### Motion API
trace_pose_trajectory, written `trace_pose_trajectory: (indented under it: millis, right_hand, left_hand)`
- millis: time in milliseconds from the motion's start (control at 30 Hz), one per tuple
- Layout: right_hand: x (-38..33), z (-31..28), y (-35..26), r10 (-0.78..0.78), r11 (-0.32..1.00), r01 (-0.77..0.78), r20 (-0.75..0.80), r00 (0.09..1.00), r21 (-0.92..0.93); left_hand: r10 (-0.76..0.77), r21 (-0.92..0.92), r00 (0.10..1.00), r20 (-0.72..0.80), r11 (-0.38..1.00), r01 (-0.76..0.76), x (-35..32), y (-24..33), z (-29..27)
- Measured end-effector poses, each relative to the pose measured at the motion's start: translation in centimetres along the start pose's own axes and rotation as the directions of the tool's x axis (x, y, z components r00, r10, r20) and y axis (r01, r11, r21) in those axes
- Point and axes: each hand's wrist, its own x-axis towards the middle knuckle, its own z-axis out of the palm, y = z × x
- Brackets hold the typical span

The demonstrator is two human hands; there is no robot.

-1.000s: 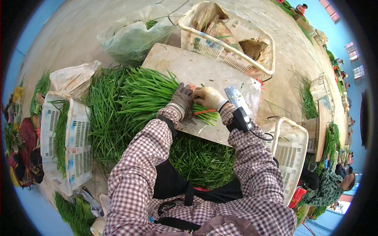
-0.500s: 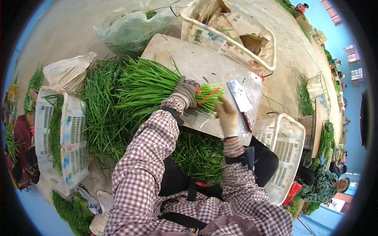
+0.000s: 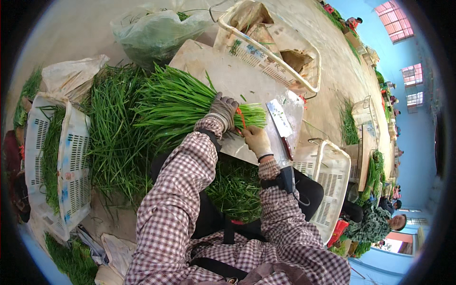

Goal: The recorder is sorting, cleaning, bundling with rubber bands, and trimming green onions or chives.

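Note:
A thick bundle of green chives [image 3: 173, 105] lies across a pale board [image 3: 202, 59], its cut pale ends pointing right. Wearing a grey glove, my left hand [image 3: 222, 111] is wrapped over the bundle near those ends. An orange-red tie [image 3: 241, 117] goes round the stalks just beside it. My right hand [image 3: 257, 141], in a cream glove, is closed at the near end of this tie, below the bundle. To the right, a cleaver [image 3: 279, 118] with a dark red handle rests on the board, green scraps on its blade; neither hand touches it.
Loose chives [image 3: 116, 128] heap left of the board, and more chives [image 3: 235, 187] lie between my knees. White plastic crates stand at the left [image 3: 76, 166], far side [image 3: 289, 71] and right [image 3: 332, 178]. A plastic bag [image 3: 159, 38] sits beyond; a person [image 3: 375, 225] is at far right.
My right hand has moved from the bundle's cut ends down and left to the tie. The tie now stands closer to my left hand, which keeps its grip. The whole view has shifted slightly.

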Motion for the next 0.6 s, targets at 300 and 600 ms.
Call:
trace_pose_trajectory:
  millis: [300, 600]
  right_hand:
    - [0.9, -0.6, -2.7, -0.034, 0.970, 0.026, -0.029, 0.999, -0.240]
    - [1.6, 0.2, -2.5, -0.124, 0.966, 0.091, -0.123, 0.985, -0.240]
  left_hand:
    - [-0.021, -0.017, 0.991, -0.135, 1.000, 0.018, -0.2, 0.2, 1.6]
    - [-0.031, 0.020, 0.985, -0.168, 0.999, 0.035, -0.3, 0.7, 2.3]
